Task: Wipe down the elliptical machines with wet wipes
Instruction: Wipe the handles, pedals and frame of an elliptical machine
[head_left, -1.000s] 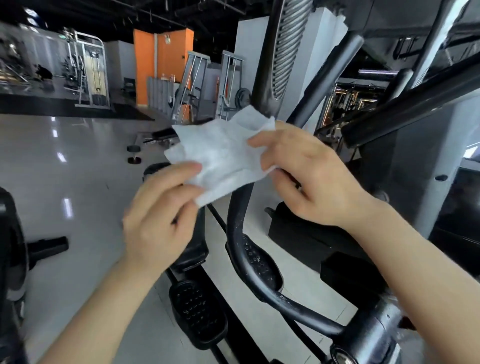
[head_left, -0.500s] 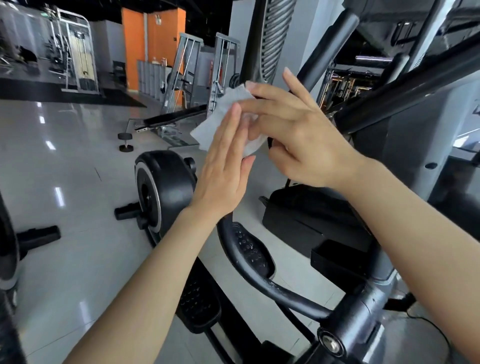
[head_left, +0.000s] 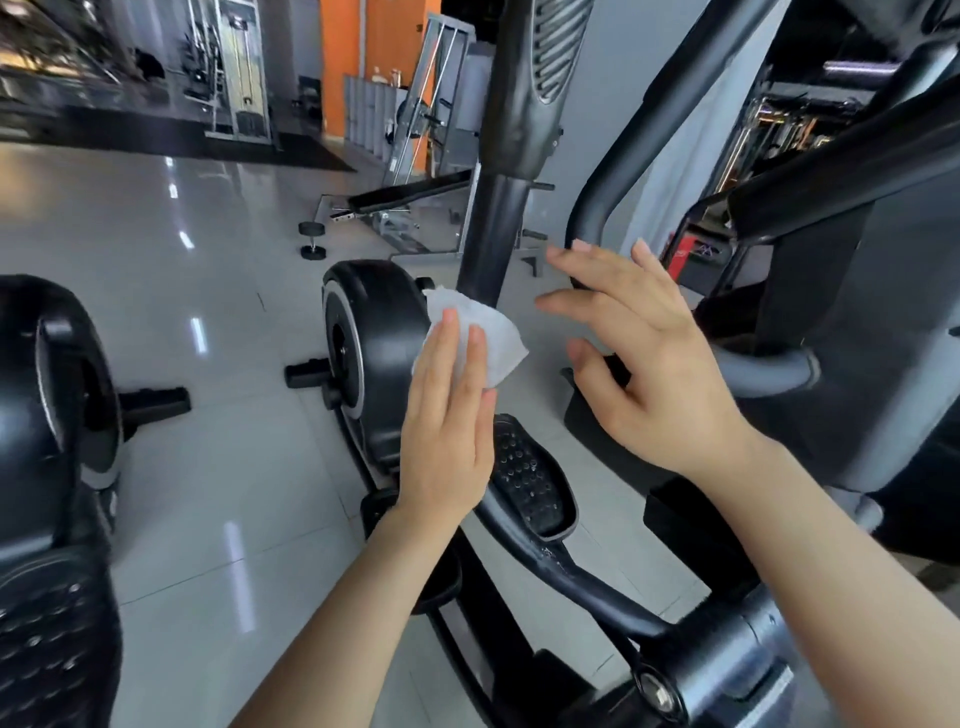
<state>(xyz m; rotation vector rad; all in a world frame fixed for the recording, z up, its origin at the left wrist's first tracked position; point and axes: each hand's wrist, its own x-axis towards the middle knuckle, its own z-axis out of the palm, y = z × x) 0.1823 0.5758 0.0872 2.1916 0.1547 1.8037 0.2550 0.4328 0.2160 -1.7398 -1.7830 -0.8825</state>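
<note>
- wet wipe (head_left: 491, 338) is white, crumpled and bunched up, sitting right by the elliptical's black upright post (head_left: 491, 234)
- left hand (head_left: 447, 431) has it under flat, straight fingers held together
- right hand (head_left: 644, 364) floats just beside, fingers spread, holding nothing
- studded pedal (head_left: 524, 478) underneath, black flywheel housing (head_left: 374, 338) behind

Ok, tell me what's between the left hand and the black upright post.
In the head view, only the white wipe lies between the left hand, its straight fingers against it, and the post.
</note>
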